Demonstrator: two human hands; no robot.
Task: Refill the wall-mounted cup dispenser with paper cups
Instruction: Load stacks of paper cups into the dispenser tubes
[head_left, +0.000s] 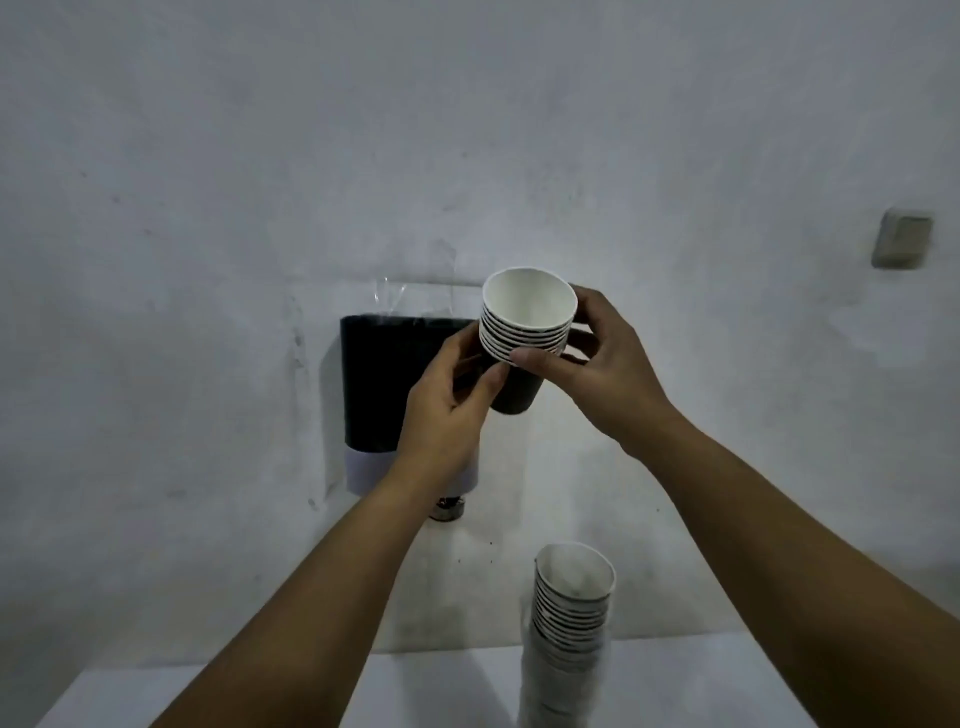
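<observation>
I hold a short stack of nested paper cups (525, 332), white inside and dark outside, upright in front of the wall. My left hand (449, 410) grips the stack's lower left side. My right hand (592, 364) grips it from the right, thumb across the front below the rims. Just left of and behind the stack hangs the wall-mounted dispenser (379, 384), a black body with a pale lower band and a small outlet underneath, partly hidden by my left hand. A taller stack of cups (571, 618) stands on the white surface (447, 691) below.
Clear plastic film (400, 296) is taped to the wall above the dispenser. A small grey box (901, 239) is fixed to the wall at the right. The white surface's front left corner lies at the bottom left.
</observation>
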